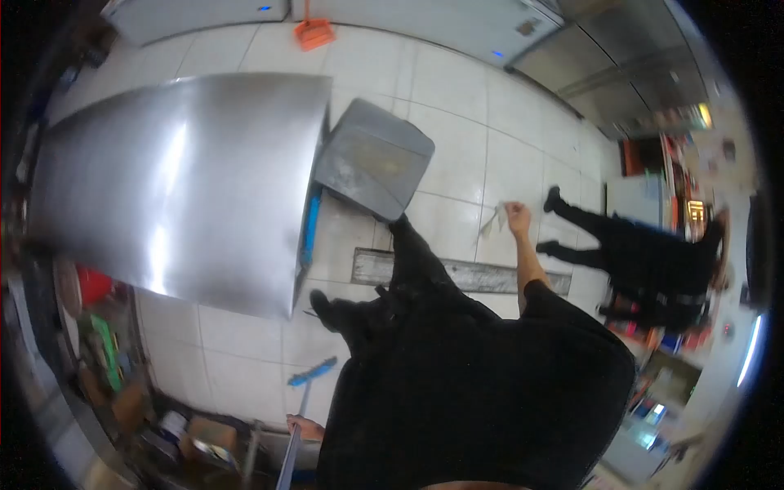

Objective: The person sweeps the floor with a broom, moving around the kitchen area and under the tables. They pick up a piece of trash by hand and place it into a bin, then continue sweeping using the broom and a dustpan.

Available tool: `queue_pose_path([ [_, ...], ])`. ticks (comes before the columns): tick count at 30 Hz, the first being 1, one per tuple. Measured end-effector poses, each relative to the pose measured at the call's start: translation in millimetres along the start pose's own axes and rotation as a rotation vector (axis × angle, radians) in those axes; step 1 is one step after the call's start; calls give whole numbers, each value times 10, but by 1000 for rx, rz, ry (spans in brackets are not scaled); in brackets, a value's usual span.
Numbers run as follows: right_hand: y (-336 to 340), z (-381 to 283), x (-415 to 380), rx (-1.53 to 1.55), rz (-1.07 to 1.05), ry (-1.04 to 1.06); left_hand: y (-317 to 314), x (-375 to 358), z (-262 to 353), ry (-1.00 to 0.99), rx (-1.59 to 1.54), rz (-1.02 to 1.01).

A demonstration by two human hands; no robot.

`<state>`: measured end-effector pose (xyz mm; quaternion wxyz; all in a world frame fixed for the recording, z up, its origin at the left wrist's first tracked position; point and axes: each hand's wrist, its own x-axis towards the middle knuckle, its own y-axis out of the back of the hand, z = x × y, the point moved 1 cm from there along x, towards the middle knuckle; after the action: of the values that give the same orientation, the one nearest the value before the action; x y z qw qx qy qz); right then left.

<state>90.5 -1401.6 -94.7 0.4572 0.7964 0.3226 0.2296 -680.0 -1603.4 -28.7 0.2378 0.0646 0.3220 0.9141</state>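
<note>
My left hand (306,426) is closed around the pale handle of a broom (287,457). The blue broom head (312,372) is at the floor beyond it. Out to the right, my right hand (517,216) pinches a small, limp, whitish scrap (494,220) that hangs over the floor; its material is blurred. A grey bin (376,155) with a smudged top stands ahead of me, and one of my legs (412,253) reaches to its near edge.
A stainless steel table (180,188) stands left of the bin. A floor drain grate (457,272) runs under my legs. An orange dustpan (314,34) is by the far cabinets. Another person in black (653,261) stands at right. Boxes (211,437) crowd the lower left.
</note>
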Motion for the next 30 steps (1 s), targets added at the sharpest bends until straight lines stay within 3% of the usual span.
queue_pose_path([
  [1, -177, -23, 299, -25, -128, -43, -93, -287, 164, 27, 12, 54],
  [3, -412, -241, 704, 64, -227, 250, -198, -767, 457, 70, 25, 132],
  [5, -460, -652, 971, 200, -278, 365, -237, -1247, 722, 107, 63, 165],
  [12, -341, -1645, 1297, 477, -495, 218, -332, -2187, 1229, 112, 54, 287],
  [14, -357, -1685, 1375, 424, -516, 411, -280, -2382, 1251, 112, 57, 319],
  [21, -322, -2114, 1575, 544, -611, 560, -14, -3487, 1107, 154, 26, 557],
  [24, -739, -2332, 1759, 559, -586, 495, 73, -3992, 995, 195, 33, 660],
  [26, -798, -2428, 1729, 527, -350, 555, 204, -4345, 894, 212, 36, 724],
  [29, -1108, -2199, 1696, 354, -365, 536, 353, -4792, 715, 227, 11, 804],
  [30, -1216, -2085, 1660, 253, -524, 538, 400, -4930, 633, 243, -3, 823],
])
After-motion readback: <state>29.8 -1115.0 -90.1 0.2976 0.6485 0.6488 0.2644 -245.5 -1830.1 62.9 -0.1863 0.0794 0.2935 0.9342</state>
